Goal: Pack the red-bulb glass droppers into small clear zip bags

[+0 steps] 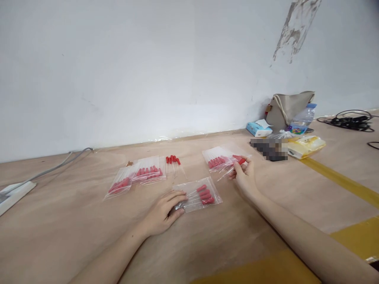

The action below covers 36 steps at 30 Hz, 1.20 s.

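Note:
My left hand (pixel 166 211) grips the near-left end of a clear plastic bag (pixel 194 207) that lies on the table, fingers over it and thumb at its edge. Inside the bag are several droppers (pixel 205 194) with red bulbs, their thin stems toward my hand. My right hand (pixel 244 173) pinches a dropper (pixel 241 161) by its red bulb, its stem slanting down to the left. Just beyond that hand lies a filled bag of droppers (pixel 217 159). Several loose droppers (pixel 173 159) rest between the bags.
More filled dropper bags (pixel 146 169) overlap at the left. A power strip (pixel 17 195) with a grey cable is at the far left. Toward the back right are a tissue pack (pixel 259 128), a grey bag (pixel 288 108), a yellow-white packet (pixel 308 146) and black cables (pixel 352 120). A wall borders the table.

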Motion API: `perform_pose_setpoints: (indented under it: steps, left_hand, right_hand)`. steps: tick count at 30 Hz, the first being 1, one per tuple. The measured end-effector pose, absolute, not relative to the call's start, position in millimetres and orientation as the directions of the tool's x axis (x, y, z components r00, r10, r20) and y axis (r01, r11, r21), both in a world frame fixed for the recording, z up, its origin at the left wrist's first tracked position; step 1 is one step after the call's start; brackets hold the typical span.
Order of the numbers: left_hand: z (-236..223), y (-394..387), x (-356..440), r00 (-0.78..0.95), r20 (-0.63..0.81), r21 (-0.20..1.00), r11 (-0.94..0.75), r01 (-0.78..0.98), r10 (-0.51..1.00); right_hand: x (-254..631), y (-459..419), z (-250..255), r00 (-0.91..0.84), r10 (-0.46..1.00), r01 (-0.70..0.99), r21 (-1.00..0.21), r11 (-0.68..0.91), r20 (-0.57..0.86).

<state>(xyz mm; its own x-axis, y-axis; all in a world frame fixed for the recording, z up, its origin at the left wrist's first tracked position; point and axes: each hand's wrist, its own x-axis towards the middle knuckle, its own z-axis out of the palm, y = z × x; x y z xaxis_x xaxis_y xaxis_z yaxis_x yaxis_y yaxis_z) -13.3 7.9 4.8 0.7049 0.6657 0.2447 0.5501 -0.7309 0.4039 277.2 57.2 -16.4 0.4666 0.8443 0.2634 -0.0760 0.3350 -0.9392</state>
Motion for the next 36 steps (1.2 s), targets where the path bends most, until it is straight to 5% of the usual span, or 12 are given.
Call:
perform_pose_setpoints:
  steps: [11, 19, 28, 36]
  left_hand:
    - [6.0, 7.8, -12.9, 0.707, 0.227, 0.406, -0.725, 0.556, 0.67]
    - [9.2, 5.2, -12.4, 0.684, 0.229, 0.425, -0.704, 0.57, 0.692]
    - [7.1, 6.3, -12.7, 0.695, 0.197, 0.404, -0.703, 0.585, 0.692]
    - [7.2, 6.5, -12.4, 0.693, 0.207, 0.405, -0.705, 0.582, 0.691]
  right_hand:
    - [248.8, 46.2, -19.1, 0.258, 0.966, -0.351, -0.933, 0.075, -0.02]
    - [250.7, 35.3, -10.9, 0.038, 0.993, -0.351, -0.932, -0.093, -0.114]
    - [243.0, 36.8, -4.9, -0.134, 0.98, 0.11, -0.985, -0.13, -0.144]
    - [234.3, 46.2, -21.0, -0.025, 1.0, 0.119, -0.993, 0.002, -0.001]
